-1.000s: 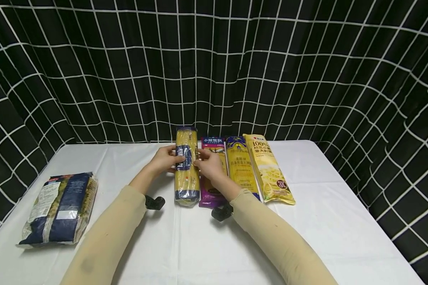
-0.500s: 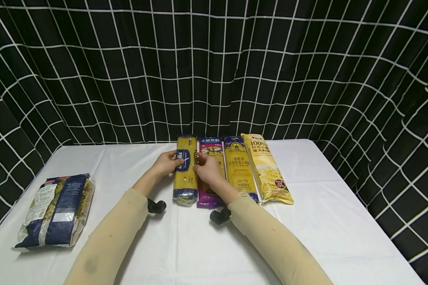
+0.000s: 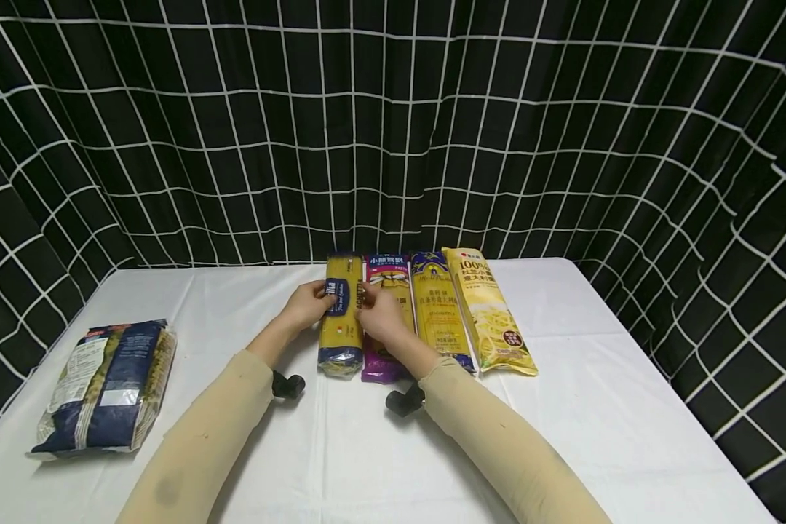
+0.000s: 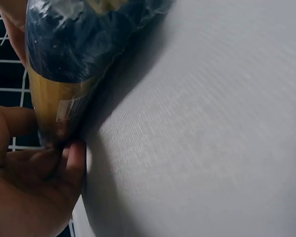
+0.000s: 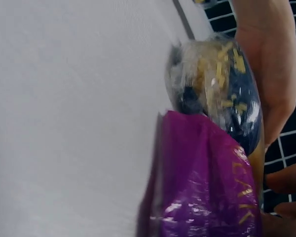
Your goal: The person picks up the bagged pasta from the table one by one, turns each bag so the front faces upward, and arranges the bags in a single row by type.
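Note:
Between my two hands lies a blue-and-yellow clear-wrapped spaghetti pack (image 3: 340, 336), its length running away from me on the white table. My left hand (image 3: 306, 306) holds its left side, thumb on top; the left wrist view shows that hand's fingers (image 4: 75, 160) at the pack's lower edge. My right hand (image 3: 383, 314) grips the other side, passing over a purple pasta pack (image 3: 381, 368) and covering part of it. In the right wrist view the purple pack (image 5: 202, 173) lies right beside the spaghetti pack's crinkled end (image 5: 212, 79).
Right of the purple pack lie a yellow-and-blue pasta pack (image 3: 440, 309) and a pale yellow noodle pack (image 3: 491, 313), slightly slanted. A bulky navy pasta bag (image 3: 114, 389) sits at the table's left. A black curtain with white grid lines (image 3: 393, 131) hangs behind the table (image 3: 629, 437).
The spaghetti pack's far end has come down, so the pack now lies level with the others in the row. Both hands have stayed on its sides.

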Action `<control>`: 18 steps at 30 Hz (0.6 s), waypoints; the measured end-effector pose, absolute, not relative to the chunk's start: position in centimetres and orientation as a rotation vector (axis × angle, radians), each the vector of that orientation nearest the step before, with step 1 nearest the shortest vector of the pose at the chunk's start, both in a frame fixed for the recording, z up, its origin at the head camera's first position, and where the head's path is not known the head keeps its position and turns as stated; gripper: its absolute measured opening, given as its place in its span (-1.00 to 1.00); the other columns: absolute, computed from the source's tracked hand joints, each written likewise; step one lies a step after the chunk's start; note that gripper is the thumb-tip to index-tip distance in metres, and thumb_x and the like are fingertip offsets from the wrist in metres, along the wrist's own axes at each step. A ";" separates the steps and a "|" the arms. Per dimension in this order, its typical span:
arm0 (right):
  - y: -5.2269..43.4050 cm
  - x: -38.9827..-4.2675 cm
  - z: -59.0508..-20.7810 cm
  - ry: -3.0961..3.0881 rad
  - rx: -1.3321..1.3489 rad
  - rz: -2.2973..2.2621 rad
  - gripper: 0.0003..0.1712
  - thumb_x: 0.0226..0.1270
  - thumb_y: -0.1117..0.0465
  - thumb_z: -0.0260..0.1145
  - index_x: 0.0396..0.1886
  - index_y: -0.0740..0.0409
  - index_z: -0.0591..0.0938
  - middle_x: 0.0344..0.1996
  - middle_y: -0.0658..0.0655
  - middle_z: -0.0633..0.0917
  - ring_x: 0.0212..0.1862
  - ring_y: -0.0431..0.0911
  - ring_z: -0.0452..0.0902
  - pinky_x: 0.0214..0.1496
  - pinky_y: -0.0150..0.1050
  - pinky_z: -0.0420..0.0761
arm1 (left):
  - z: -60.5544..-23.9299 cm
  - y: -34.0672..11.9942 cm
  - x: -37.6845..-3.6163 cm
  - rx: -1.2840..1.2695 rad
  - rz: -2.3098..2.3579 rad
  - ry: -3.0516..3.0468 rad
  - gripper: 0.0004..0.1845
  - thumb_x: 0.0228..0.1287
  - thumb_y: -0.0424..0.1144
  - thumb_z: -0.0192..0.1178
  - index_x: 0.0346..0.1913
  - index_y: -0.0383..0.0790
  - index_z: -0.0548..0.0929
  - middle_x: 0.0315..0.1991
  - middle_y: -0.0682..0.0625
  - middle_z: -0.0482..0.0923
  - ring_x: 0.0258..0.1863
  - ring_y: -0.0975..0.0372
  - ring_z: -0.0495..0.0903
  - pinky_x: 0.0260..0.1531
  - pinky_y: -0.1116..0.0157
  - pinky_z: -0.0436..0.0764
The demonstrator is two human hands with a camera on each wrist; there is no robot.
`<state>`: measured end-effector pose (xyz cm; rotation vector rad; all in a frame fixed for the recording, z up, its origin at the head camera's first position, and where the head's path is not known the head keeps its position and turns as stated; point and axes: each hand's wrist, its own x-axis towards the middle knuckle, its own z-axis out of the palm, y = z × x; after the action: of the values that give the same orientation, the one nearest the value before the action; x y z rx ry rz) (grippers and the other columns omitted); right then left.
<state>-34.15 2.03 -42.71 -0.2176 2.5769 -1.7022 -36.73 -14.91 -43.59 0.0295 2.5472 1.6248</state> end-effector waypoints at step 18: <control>2.9 -30.0 -41.1 2.401 -0.253 -2.060 -0.35 0.46 0.41 0.20 0.53 0.19 0.43 0.41 0.27 0.52 0.32 0.15 0.56 0.16 -0.16 0.67 | -39.0 -19.7 -30.5 0.278 1.379 2.822 -0.41 0.51 -0.29 0.15 0.53 -0.34 0.36 0.31 -0.28 0.56 0.20 -0.14 0.62 0.04 0.08 0.64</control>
<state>-30.00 2.88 -41.13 -0.2530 2.4014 -2.0599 -30.51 -19.66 -39.04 0.2780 2.8221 1.3791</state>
